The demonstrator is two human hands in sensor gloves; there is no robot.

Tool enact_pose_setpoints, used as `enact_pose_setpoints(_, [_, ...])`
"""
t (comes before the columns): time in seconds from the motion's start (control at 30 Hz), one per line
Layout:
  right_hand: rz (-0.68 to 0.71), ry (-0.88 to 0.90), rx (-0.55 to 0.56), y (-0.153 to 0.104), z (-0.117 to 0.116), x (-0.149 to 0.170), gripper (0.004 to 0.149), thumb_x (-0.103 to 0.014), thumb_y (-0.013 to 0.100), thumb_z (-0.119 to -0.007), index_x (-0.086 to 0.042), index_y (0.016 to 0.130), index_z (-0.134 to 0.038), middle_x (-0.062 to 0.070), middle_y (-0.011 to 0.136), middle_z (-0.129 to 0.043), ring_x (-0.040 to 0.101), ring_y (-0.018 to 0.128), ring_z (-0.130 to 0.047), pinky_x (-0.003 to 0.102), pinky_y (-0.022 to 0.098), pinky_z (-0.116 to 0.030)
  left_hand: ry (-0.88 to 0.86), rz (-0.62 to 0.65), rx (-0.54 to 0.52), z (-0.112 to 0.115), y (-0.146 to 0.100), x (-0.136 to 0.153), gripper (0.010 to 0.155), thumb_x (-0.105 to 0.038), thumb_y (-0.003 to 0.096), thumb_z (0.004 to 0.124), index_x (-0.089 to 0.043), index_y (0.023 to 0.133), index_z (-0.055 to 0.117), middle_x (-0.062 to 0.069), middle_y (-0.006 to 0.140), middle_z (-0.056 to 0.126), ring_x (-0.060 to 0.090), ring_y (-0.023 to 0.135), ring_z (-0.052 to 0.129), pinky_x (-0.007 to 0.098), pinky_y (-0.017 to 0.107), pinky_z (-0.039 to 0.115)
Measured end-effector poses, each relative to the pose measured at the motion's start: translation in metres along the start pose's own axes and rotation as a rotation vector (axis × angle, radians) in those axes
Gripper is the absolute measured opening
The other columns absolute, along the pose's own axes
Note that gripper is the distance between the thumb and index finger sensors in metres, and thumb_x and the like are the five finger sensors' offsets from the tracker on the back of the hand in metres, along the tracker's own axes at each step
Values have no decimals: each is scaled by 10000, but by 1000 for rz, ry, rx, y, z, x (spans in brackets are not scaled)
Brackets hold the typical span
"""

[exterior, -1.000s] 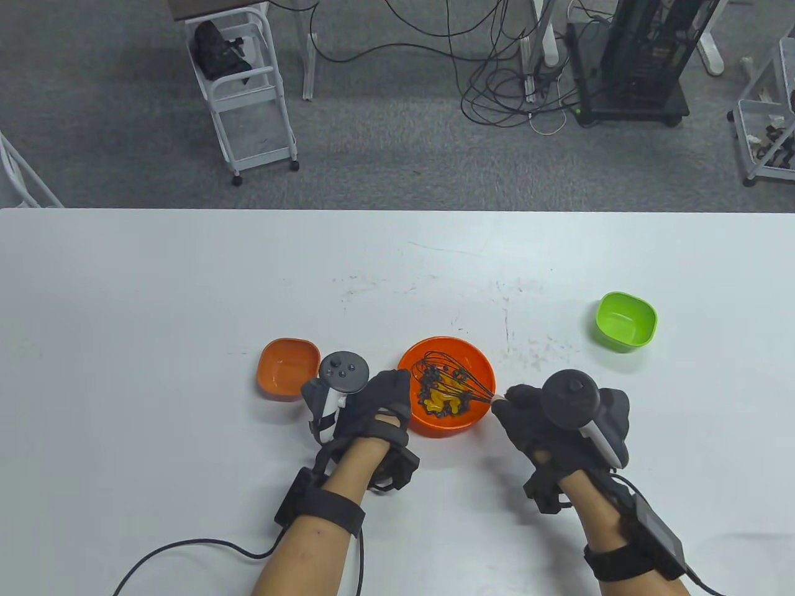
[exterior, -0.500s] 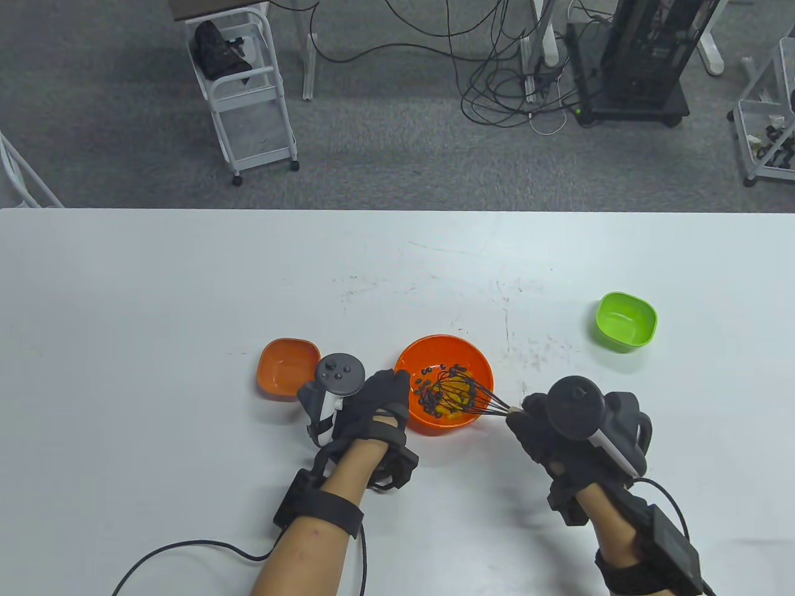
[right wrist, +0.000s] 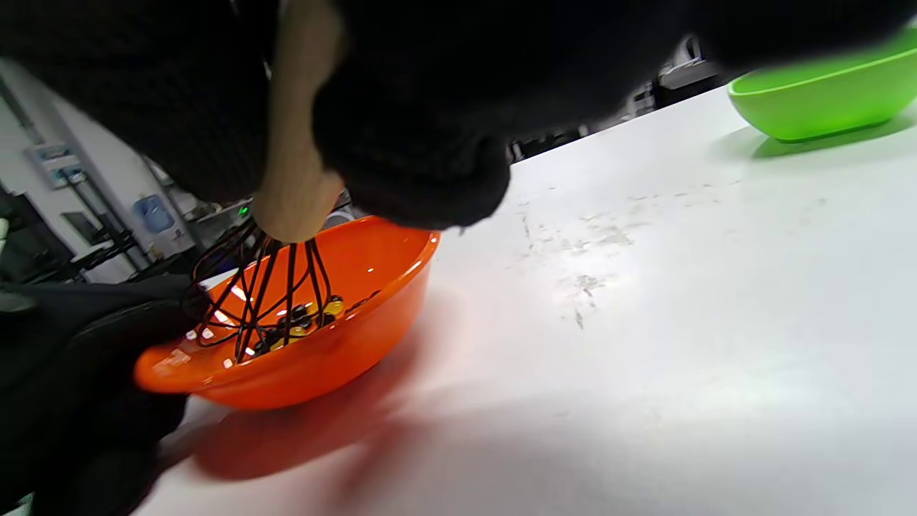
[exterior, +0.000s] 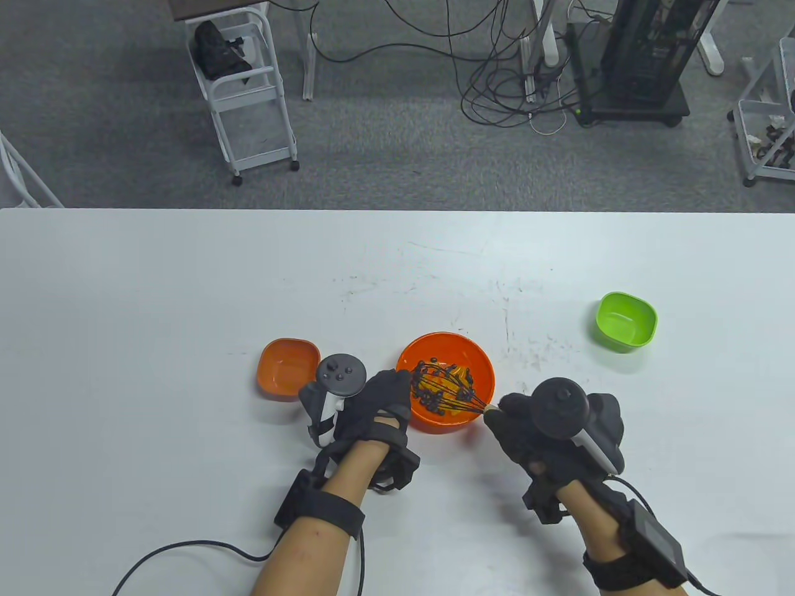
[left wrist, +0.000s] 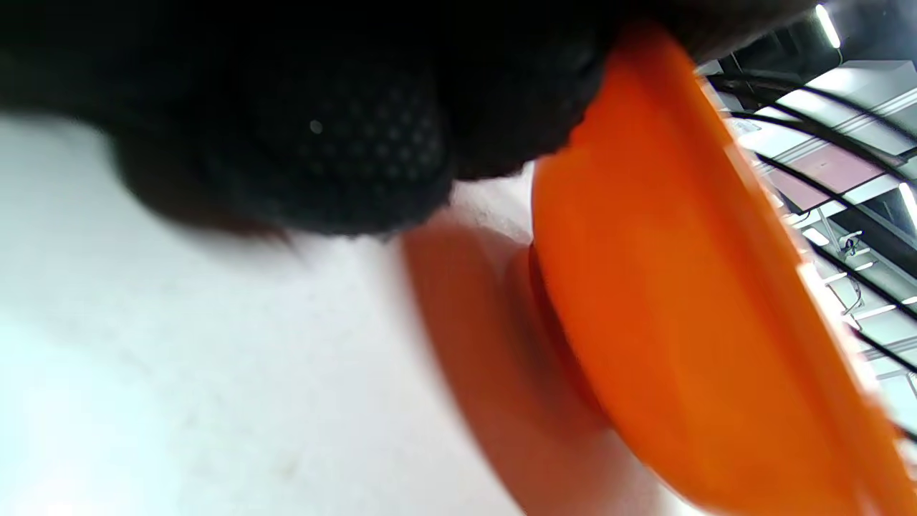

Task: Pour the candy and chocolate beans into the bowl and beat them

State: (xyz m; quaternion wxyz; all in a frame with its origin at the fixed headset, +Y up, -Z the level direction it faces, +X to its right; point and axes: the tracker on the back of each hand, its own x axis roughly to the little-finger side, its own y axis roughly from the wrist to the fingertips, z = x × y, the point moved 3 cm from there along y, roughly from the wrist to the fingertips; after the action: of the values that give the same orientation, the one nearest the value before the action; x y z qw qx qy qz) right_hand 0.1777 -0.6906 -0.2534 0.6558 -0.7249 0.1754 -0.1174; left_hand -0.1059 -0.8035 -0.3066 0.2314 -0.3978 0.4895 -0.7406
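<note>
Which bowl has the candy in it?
The big round orange bowl in the middle, where the whisk is stirring dark beans and yellow candy. The small orange bowl and the green bowl look empty.

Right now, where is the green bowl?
In the table view the green bowl sits alone on the table's right side, beyond the right hand and right of the orange mixing bowl.
</note>
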Motion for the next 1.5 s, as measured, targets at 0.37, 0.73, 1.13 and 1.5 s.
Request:
enact_pose_setpoints(0.37, [-121,-143,112,-4,27,12,525,-552,414,-949,-164,769,-946,43,408,-1049,163,19,-934,383,39,-878,23,20,-1,2,-2,-4,486,-623,514,701,-188,654,865,-47,414,999,212,253,1039,373,138,918])
enact_pose_setpoints(0.73, [-24,4,42,11,-7,6,538,-553,431,-894,-143,778,-929,33,390,-1040,154,-1,-926,381,16,-873,-24,7,55,4,3,0,487,-609,520,664,-186,662,859,-43,422,995,206,249,1036,364,124,911])
enact_pose_setpoints(1.13, [-149,-161,123,2,25,12,527,-567,409,-944,-170,755,-956,34,387,-1048,156,10,-926,379,33,-877,-14,5,65,7,3,-2,490,-617,516,683,-184,655,864,-45,414,997,203,241,1035,360,117,910])
enact_pose_setpoints(1.5, [-76,51,2,15,-8,15,534,-557,446,-877,-142,777,-928,28,385,-1033,151,1,-923,380,19,-873,-34,2,80,7,4,0,487,-613,521,659,-191,661,859,-51,422,994,199,251,1037,358,123,912])
